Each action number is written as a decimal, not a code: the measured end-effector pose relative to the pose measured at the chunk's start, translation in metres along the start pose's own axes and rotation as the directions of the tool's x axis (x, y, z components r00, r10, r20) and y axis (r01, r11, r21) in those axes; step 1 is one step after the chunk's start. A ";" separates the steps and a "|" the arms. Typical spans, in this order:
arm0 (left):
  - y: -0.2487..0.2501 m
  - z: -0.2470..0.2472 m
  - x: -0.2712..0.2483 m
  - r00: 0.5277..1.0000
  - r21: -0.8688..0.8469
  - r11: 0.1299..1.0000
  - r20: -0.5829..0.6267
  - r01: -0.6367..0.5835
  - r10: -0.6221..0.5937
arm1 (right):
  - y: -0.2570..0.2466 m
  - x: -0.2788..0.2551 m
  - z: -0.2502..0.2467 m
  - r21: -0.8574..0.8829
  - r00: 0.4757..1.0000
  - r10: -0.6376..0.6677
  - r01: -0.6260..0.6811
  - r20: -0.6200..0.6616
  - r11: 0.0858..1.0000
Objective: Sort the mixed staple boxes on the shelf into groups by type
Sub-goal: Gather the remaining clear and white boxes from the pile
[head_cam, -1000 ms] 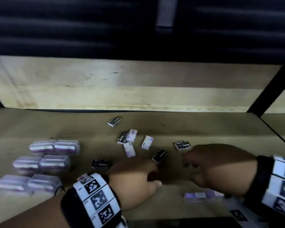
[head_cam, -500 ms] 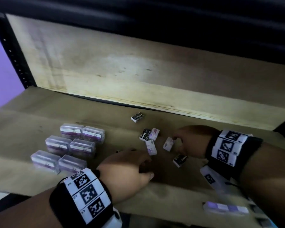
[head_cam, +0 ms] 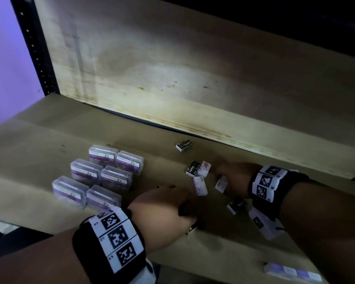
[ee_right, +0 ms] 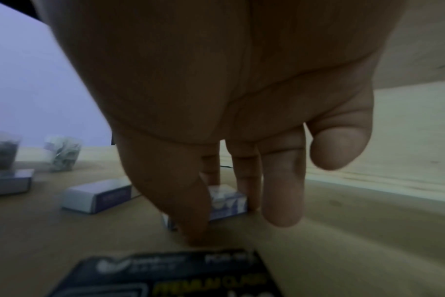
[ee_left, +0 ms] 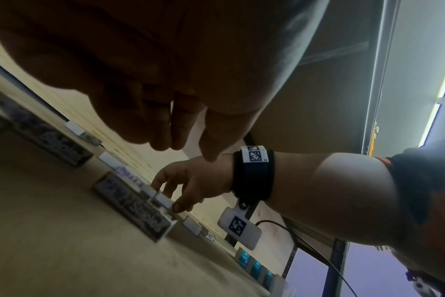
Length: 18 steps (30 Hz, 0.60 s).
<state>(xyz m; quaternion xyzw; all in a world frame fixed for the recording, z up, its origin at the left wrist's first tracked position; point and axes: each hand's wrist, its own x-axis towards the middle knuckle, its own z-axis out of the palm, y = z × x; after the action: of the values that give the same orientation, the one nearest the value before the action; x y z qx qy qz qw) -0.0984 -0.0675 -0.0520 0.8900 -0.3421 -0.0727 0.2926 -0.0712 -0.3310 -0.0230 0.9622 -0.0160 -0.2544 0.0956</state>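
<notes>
Staple boxes lie scattered on the brown shelf [head_cam: 39, 144], and the right hand [head_cam: 233, 177] has its thumb and fingers pinched on one small white-and-purple box [head_cam: 221, 184] that sits on the shelf; the right wrist view shows the thumb on one side and the fingertips [ee_right: 252, 193] on the other side of that box [ee_right: 226, 203]. Just left of this pinched box lies another white-and-purple box [head_cam: 200, 185], and a little behind it a black box [head_cam: 192, 168] and a third white-and-purple box [head_cam: 204, 168] sit touching side by side. Farther behind the pinched box, near the wooden back panel [head_cam: 172, 68], a lone black box [head_cam: 184, 145] rests by itself. In front of the pinched box, below the right wrist, lies one more black box [head_cam: 236, 204] marked "Staples". The left hand [head_cam: 164, 210] hovers low over the shelf to the front left of the pinched box, fingers curled downward; a dark box edge [head_cam: 191, 229] shows beneath it, but whether the hand grips it I cannot tell. Well to the left of the pinched box, six clear plastic cases [head_cam: 96, 177] with purple labels stand in two neat rows. A strip of pale and purple boxes [head_cam: 293, 272] lies at the shelf's front edge, far to the front right.
</notes>
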 end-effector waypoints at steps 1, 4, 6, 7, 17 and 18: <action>-0.001 0.001 0.000 1.000 -0.004 1.000 -0.004 -0.003 0.003 | 0.000 0.001 0.000 -0.002 1.000 0.001 -0.001 0.002 1.000; -0.003 0.003 0.000 1.000 -0.011 1.000 -0.011 -0.007 0.007 | -0.002 0.000 0.001 0.025 1.000 0.013 -0.014 0.008 1.000; -0.003 0.004 0.000 1.000 -0.018 1.000 -0.006 -0.026 0.026 | -0.005 0.001 0.001 0.027 0.999 0.032 -0.032 0.027 0.999; -0.003 0.004 0.000 1.000 -0.019 0.999 -0.003 -0.031 0.031 | -0.006 0.001 0.000 0.025 0.998 0.041 -0.042 0.038 0.999; -0.003 0.009 0.001 0.997 -0.005 0.998 -0.044 -0.066 0.065 | -0.016 0.005 0.002 0.102 0.992 0.129 -0.127 -0.015 0.987; -0.004 0.010 0.000 0.997 -0.006 0.998 -0.044 -0.069 0.069 | -0.017 0.004 0.001 0.073 0.994 0.111 -0.110 -0.019 0.991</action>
<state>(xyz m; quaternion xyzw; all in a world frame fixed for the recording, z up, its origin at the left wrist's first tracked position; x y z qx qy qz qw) -0.0993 -0.0697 -0.0622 0.8780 -0.3657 -0.0443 0.3056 -0.0686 -0.3152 -0.0290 0.9655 -0.0774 -0.2369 0.0751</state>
